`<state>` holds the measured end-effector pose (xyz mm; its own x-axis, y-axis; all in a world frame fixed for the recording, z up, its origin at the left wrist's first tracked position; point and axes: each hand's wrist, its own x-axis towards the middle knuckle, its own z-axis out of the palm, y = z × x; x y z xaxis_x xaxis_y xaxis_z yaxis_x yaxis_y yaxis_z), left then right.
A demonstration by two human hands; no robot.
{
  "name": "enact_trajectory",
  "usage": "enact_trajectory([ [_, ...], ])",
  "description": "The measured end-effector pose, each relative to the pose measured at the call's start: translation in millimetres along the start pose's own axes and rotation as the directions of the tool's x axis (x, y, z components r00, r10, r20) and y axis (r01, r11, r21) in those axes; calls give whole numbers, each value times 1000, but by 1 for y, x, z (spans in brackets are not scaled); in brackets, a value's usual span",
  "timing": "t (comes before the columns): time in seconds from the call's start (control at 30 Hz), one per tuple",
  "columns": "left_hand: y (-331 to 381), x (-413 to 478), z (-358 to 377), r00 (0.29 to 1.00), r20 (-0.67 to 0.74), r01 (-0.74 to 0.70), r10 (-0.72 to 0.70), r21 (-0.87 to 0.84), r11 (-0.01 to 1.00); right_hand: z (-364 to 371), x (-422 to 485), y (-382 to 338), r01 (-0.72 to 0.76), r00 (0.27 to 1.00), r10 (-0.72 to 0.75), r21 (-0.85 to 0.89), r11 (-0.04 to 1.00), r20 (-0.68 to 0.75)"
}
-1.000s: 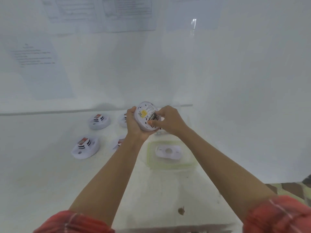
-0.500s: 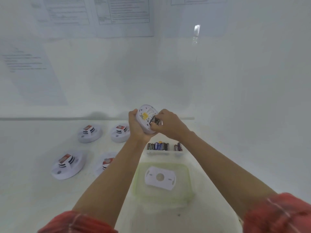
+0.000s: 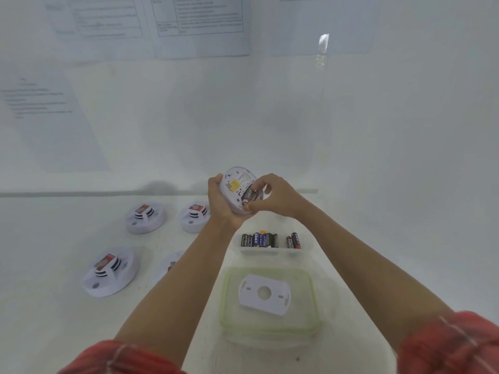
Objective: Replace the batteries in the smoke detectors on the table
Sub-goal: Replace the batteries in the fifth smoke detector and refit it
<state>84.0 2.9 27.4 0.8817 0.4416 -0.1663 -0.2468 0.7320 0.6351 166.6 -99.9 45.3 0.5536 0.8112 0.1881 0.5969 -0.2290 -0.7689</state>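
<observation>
Cradling detector (image 3: 234, 185), right hand (image 3: 275, 198) — seemingly — pinching battery (image 3: 249, 196)

Left hand (image 3: 220, 209): detector (image 3: 234, 184); right hand (image 3: 275, 198): battery (image 3: 249, 197)

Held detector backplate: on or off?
Off: the round white smoke detector in the left hand exposes a black battery; a flat white backplate lies apart.

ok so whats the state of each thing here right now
white round smoke detector: held up, back showing, battery bay open
black cylindrical battery: at the open bay, pinched by right hand
left hand: grips the detector
white smoke detectors on the table: lying dome up, untouched
white oval mounting plate: detached, flat in green-rimmed clear plastic container
spare batteries: side by side in clear tray
</observation>
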Motion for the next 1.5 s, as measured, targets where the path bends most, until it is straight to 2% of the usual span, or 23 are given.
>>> enact_trajectory([
  [0.1,4,3,-4,999,-20,-40,41,23,999,-19,-2,-2,-45,998,48,-52,998,46],
  [0.17,7,5,-11,997,-44,-67,67,5,998,-33,-7,-2,-66,975,118,-263,962,187],
  [0.23,10,6,-14,996,-56,-72,71,-23,997,-31,-12,0,-50,916,249,-527,848,313],
  [0.3,9,6,-15,997,-53,-65,63,-30,997,-16,-14,11,-30,861,358,-667,745,362],
  [0.43,3,6,-17,998,-47,-45,42,-62,997,4,-16,28,-22,837,420,-745,666,351],
  [0.6,2,7,-22,998,-54,-27,22,-89,996,7,-19,34,-29,845,422,-759,650,330],
  [0.67,2,7,-24,998,-58,-29,24,-89,996,4,-17,34,-19,837,420,-747,665,352],
  [0.73,2,8,-26,998,-51,-35,31,-93,995,-6,-14,28,-34,880,347,-686,727,324],
  [0.8,3,9,-26,998,-39,-52,48,-111,992,-14,-8,17,-68,968,181,-509,858,176],
  [0.87,3,10,-24,997,-28,-72,69,-125,990,-10,-4,3,-85,996,85,-243,966,-12],
  [0.9,3,10,-22,997,-15,-77,76,-132,988,-5,-3,-4,-80,996,72,-155,985,-57],
  [1.07,1,11,-16,996,43,-73,79,-128,989,21,-5,-10,-76,996,71,-88,993,-61],
  [1.5,-9,19,-26,986,-37,-168,166,-77,983,17,5,-1,-159,987,161,78,984,-26],
])
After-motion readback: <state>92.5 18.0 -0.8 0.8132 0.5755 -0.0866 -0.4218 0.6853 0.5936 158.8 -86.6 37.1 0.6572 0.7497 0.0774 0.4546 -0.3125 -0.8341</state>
